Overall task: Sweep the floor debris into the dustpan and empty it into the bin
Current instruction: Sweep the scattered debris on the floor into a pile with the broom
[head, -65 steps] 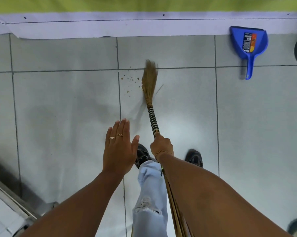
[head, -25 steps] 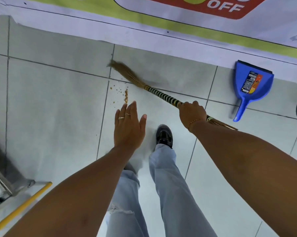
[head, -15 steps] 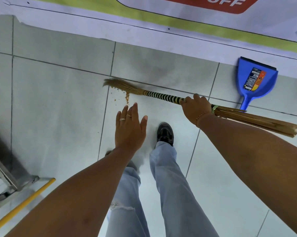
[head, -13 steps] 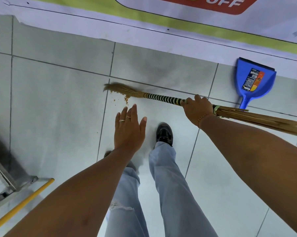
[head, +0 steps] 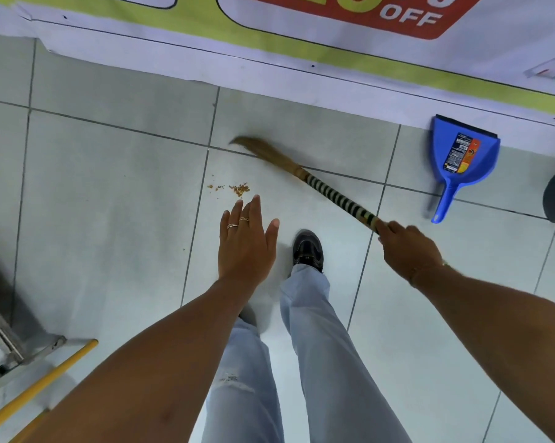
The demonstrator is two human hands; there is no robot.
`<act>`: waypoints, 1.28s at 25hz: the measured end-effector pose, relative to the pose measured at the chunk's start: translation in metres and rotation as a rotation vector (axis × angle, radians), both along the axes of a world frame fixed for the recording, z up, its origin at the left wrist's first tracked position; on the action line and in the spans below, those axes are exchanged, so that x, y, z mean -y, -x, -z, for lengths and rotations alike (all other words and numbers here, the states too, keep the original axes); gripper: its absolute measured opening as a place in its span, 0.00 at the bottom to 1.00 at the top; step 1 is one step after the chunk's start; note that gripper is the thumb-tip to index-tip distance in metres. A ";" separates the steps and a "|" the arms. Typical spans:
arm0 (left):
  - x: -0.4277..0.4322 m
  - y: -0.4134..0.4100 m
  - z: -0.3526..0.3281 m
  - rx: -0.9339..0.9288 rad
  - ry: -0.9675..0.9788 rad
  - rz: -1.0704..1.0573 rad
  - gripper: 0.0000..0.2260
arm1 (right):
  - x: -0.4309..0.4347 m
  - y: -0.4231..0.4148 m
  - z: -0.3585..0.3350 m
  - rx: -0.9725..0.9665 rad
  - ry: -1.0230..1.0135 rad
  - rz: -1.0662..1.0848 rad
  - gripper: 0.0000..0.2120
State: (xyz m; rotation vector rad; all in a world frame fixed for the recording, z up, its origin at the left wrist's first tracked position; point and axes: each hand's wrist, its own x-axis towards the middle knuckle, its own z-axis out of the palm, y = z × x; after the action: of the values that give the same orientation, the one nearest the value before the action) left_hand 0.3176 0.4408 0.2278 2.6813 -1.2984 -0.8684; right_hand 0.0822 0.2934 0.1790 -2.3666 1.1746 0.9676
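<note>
The right hand [head: 409, 251] is clamped on the grass broom [head: 305, 177]; the left hand [head: 246, 243] hangs spread, holding nothing. Short, low strokes should herd the crumbs [head: 234, 188] toward the blue dustpan [head: 461, 158] without scattering them.

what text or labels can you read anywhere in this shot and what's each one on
"OFF": white letters on the red panel of the white and green banner along the wall base.
Large yellow-green characters above "OFF" on the same panel: cut off by the frame edge, not readable.
Sticker on the blue plastic dustpan: print too small and blurred to read.
Small printed patch at the banner's far right edge: unreadable.
</note>
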 end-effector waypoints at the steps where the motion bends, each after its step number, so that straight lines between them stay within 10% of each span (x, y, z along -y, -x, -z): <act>1: -0.005 -0.002 -0.003 0.004 0.012 0.002 0.32 | -0.013 -0.001 -0.002 -0.065 -0.058 0.088 0.19; 11: -0.122 -0.037 -0.012 0.022 0.020 0.106 0.28 | -0.207 -0.077 0.012 -0.031 -0.293 0.608 0.15; 17: -0.184 -0.057 0.008 0.037 -0.025 0.113 0.29 | -0.276 -0.130 0.037 -0.034 -0.312 0.554 0.16; 32: -0.155 -0.045 0.004 0.023 0.035 0.005 0.31 | -0.204 -0.108 -0.003 0.175 -0.046 0.471 0.18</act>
State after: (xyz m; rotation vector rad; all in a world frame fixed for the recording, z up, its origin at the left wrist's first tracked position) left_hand 0.3626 0.5961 0.2243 2.6700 -1.3123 -0.8099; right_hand 0.1901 0.4975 0.1822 -1.9551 1.5201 0.6078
